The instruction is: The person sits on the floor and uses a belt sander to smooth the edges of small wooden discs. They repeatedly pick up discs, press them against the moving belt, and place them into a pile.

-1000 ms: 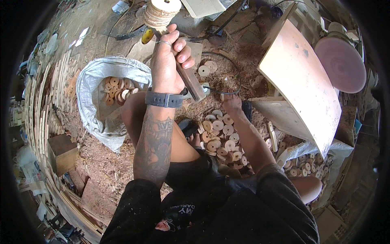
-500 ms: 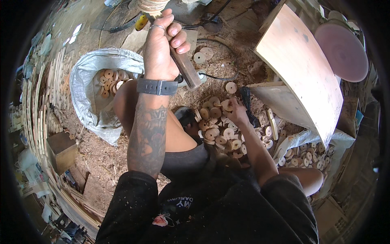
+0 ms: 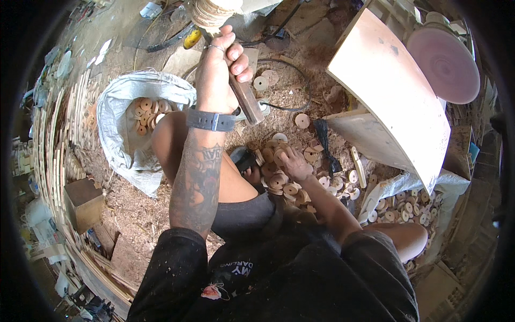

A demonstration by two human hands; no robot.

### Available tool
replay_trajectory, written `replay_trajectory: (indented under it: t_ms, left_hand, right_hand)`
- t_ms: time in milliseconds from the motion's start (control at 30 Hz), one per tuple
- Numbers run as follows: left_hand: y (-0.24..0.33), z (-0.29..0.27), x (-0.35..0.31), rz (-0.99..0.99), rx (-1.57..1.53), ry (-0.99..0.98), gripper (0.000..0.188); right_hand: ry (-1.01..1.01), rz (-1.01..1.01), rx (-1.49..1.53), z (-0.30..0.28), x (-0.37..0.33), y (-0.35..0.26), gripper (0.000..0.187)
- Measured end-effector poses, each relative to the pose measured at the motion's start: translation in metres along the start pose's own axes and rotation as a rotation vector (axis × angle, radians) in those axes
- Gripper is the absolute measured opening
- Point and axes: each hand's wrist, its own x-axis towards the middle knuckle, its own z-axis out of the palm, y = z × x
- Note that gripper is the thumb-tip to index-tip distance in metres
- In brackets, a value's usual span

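My left hand (image 3: 219, 61) is closed round a squared wooden stick (image 3: 247, 102), whose near end slants down to the right. A stack of thin wooden discs (image 3: 212, 15) sits at the stick's far end, cut off by the upper edge of the picture. My right hand (image 3: 295, 165) is down in a loose pile of wooden discs (image 3: 279, 180) between my legs. Its fingers are bent over a pale disc (image 3: 280, 155), partly hiding it.
On the left stands an open white woven sack (image 3: 107, 118) with discs inside; another sack (image 3: 383, 188) with discs lies at right. A large pale board (image 3: 391, 91) leans beside a round pinkish disc (image 3: 444, 64). A black cable (image 3: 308, 86) loops over the sawdust. Wood strips (image 3: 56, 155) are stacked far left.
My right hand has moved nearer and a little left within the pile, its fingers now over different discs. My left hand keeps its grip on the stick. The whole view has shifted slightly.
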Motion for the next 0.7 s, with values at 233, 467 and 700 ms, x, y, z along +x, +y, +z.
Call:
replay_trajectory:
  t_ms: [233, 467, 700]
  left_hand:
    - [-0.005, 0.007, -0.004, -0.019, 0.028, 0.037, 0.025]
    - [-0.019, 0.014, -0.012, -0.127, 0.109, 0.044, 0.027]
    - [-0.058, 0.044, -0.044, -0.223, 0.417, -0.175, 0.032]
  right_hand:
    - [-0.168, -0.096, -0.098, 0.005, 0.003, 0.01, 0.041]
    - [0.236, 0.321, 0.544, -0.117, 0.021, -0.031, 0.059]
    - [0.96, 0.448, 1.633, -0.294, 0.031, -0.014, 0.038]
